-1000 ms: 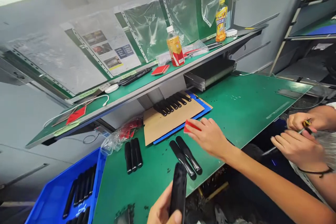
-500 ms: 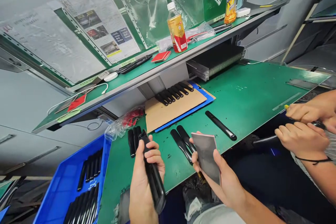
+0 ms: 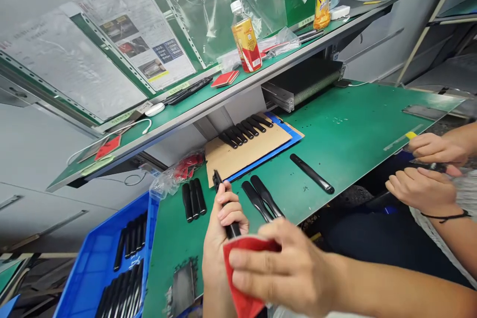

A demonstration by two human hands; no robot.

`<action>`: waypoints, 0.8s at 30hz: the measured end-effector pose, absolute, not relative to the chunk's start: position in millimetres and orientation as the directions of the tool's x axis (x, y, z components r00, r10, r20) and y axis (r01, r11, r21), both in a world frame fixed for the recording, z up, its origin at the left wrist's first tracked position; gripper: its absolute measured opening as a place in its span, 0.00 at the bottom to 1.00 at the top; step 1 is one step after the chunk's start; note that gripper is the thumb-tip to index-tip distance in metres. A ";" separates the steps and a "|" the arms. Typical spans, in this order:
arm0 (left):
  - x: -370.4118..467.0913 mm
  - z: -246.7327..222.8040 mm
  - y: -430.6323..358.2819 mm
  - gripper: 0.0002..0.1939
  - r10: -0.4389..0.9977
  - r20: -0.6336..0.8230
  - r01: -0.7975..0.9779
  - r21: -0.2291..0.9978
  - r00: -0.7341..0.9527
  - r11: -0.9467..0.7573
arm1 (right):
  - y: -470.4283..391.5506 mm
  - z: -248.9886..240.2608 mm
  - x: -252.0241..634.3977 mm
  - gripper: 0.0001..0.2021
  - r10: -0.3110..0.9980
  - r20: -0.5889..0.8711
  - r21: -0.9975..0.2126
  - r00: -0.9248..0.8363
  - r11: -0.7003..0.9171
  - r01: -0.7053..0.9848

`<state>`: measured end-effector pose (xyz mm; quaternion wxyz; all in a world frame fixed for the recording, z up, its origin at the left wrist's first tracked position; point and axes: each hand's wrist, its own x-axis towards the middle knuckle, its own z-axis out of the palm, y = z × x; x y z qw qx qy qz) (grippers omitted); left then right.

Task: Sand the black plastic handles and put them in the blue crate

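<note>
My left hand (image 3: 223, 223) is wrapped round a black elongated part (image 3: 233, 229), whose narrow end points up and away. My right hand (image 3: 286, 268) presses a red-backed sheet (image 3: 242, 283) over the near end of that part, fingers flat along the sheet's red side. The sheet covers the part's lower end. Just beyond my hands, two black parts (image 3: 261, 194) lie side by side on the green table (image 3: 350, 134). Another single black part (image 3: 312, 174) rests to their right, and several more stand grouped left of my left hand.
At left is a blue bin (image 3: 89, 258) with rows of black parts. A cardboard sheet (image 3: 246, 151) holds several more. Bottles (image 3: 246, 39) stand on the shelf above. At right, another person's hands (image 3: 425, 184) grip a dark item.
My right hand has moved left and turned over, bringing the sheet onto the black part, red side now showing. My left hand has shifted slightly right and tilted the part differently.
</note>
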<state>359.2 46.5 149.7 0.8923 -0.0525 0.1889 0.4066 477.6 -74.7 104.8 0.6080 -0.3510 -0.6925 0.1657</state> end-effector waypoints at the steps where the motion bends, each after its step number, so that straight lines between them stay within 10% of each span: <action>1: 357.9 150.2 48.3 0.10 0.720 -0.396 -0.757 0.089 0.570 0.647 | -75.7 104.3 476.5 0.15 0.672 0.739 -0.646 -0.044 0.726 0.235; 6: 355.8 162.0 47.3 0.14 0.809 -0.464 -0.731 0.397 0.361 0.554 | -87.7 95.5 481.5 0.21 0.669 0.743 -0.657 0.000 0.730 0.191; 10: 363.2 168.3 37.9 0.12 0.883 -0.412 -0.722 0.538 0.226 0.436 | -93.6 83.5 487.6 0.25 0.842 0.378 -0.893 0.384 0.441 -0.087; 13: 368.9 166.9 33.8 0.10 0.876 -0.424 -0.737 0.512 0.230 0.441 | -98.8 70.9 485.6 0.28 0.887 0.299 -0.901 0.352 0.384 -0.201; 19: 374.1 167.2 22.9 0.10 0.773 -0.388 -0.663 0.401 0.501 0.632 | -106.1 57.1 497.2 0.24 0.813 0.537 -0.842 0.226 0.504 0.191; 24: 378.6 168.5 19.1 0.08 0.735 -0.419 -0.630 0.383 0.534 0.676 | -96.0 72.6 501.2 0.25 0.615 0.788 -0.504 -0.011 0.656 0.561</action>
